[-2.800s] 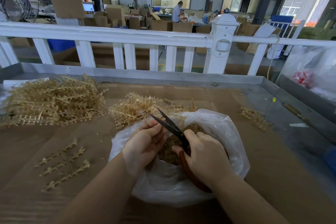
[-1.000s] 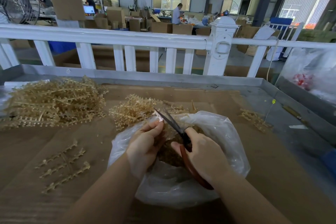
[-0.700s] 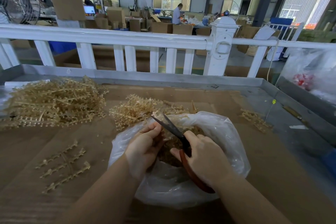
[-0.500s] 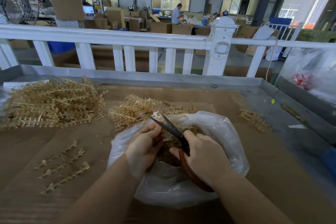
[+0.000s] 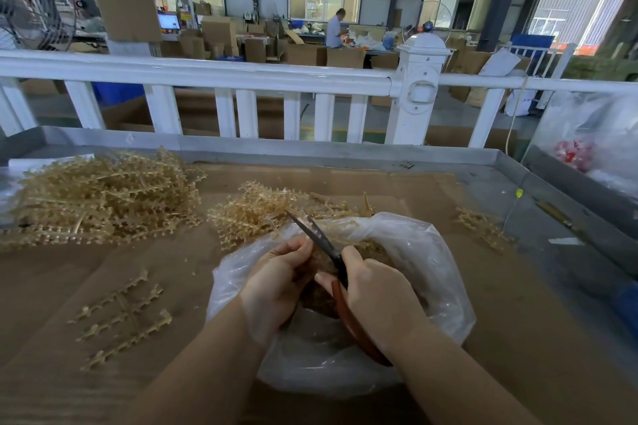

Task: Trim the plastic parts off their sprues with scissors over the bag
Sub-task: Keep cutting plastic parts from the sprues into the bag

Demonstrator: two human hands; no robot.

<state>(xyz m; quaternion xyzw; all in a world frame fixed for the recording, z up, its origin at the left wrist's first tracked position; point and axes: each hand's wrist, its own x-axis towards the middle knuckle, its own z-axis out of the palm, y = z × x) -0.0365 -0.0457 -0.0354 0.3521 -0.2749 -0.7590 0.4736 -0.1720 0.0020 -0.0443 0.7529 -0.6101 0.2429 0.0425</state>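
Over a crinkled clear plastic bag (image 5: 424,252) on the cardboard-covered bench (image 5: 518,338), the right hand (image 5: 376,290) wraps its grip round the smooth red handles of the scissors (image 5: 326,245), whose thin dark blades stand slightly apart. The left hand (image 5: 276,279) curls its fingers beside the blades; what it pinches is hidden. Brown trimmed bits (image 5: 371,247) fill the bag. Spiky tan sprues (image 5: 100,197) lie heaped far left.
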